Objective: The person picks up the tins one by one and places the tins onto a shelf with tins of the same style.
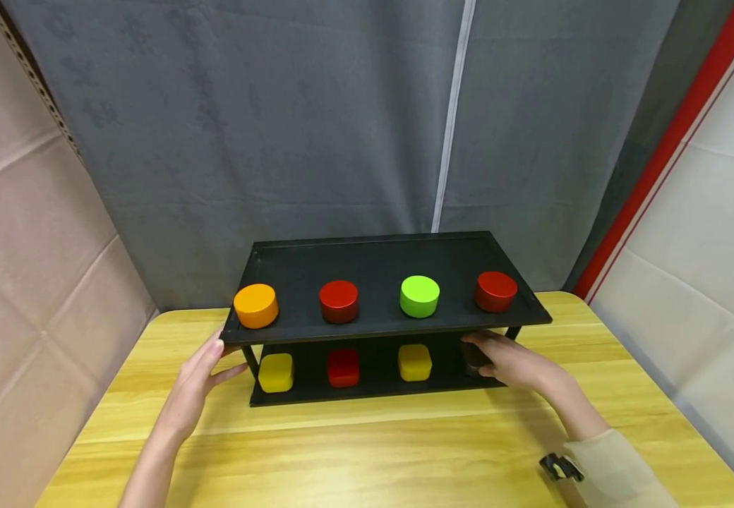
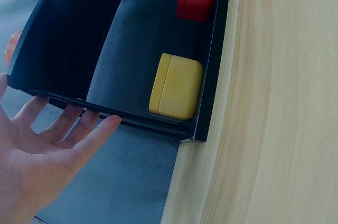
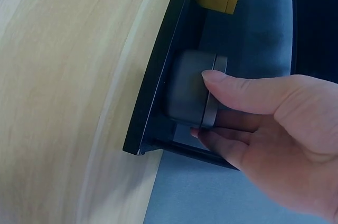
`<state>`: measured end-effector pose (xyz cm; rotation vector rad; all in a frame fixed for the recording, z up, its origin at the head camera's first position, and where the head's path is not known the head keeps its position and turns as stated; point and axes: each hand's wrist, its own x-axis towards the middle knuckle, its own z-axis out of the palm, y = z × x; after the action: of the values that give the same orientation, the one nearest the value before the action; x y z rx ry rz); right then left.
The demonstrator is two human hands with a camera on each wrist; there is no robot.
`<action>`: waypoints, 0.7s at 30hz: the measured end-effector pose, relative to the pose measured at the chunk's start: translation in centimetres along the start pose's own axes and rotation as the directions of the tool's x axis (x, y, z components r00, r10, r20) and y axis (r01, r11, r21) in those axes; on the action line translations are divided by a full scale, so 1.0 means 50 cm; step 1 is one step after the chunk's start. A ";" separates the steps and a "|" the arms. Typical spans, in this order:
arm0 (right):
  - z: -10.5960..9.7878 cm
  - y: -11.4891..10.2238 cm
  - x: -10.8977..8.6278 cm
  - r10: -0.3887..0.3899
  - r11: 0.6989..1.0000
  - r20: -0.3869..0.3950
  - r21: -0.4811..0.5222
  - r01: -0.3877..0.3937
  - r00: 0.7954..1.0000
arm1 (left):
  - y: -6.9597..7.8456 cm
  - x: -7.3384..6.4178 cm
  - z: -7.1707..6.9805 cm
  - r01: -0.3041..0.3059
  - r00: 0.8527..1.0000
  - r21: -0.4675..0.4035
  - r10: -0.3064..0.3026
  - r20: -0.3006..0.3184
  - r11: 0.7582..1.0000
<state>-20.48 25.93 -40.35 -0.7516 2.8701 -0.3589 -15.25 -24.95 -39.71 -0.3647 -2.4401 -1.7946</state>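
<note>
A two-tier black rack (image 1: 373,257) stands on the wooden table. At the right end of its lower tier, my right hand (image 1: 519,363) pinches a small black square box with rounded corners (image 3: 185,86), thumb on one side and fingers on the other. The box's lid (image 3: 214,94) shows as a lighter band. My left hand (image 1: 190,391) is at the rack's left end, straight fingers (image 2: 90,139) touching its side edge. Along the lower tier are a yellow box (image 1: 276,372), a red box (image 1: 343,367) and another yellow box (image 1: 414,362).
Across the upper tier stand round tins: orange (image 1: 255,305), red (image 1: 339,302), green (image 1: 419,296) and another red one (image 1: 495,291). A grey curtain (image 1: 278,141) hangs behind the table (image 1: 341,451). Pale panels flank both sides.
</note>
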 end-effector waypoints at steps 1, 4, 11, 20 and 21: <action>0.000 0.000 0.000 0.002 1.000 0.002 -0.005 -0.002 1.000 | 0.000 0.000 0.000 0.000 1.000 0.000 0.000 0.000 1.000; 0.000 0.000 -0.001 0.005 1.000 -0.001 -0.021 -0.005 1.000 | 0.000 0.000 0.001 0.002 1.000 -0.001 -0.002 -0.001 1.000; 0.000 -0.004 -0.002 0.001 0.999 -0.010 -0.050 -0.001 1.000 | 0.001 -0.001 0.001 0.008 1.000 0.000 -0.008 -0.003 1.000; 0.000 -0.008 0.000 -0.009 0.994 -0.016 -0.108 0.007 1.000 | -0.001 -0.001 0.000 0.002 1.000 -0.005 -0.002 -0.003 1.000; 0.000 -0.008 0.000 -0.012 0.993 -0.017 -0.114 0.010 1.000 | -0.001 -0.001 0.000 0.003 1.000 -0.004 -0.003 -0.003 1.000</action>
<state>-20.30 25.61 -40.27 -0.7868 2.9251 -0.2055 -15.21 -24.95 -39.75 -0.3583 -2.4364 -1.8006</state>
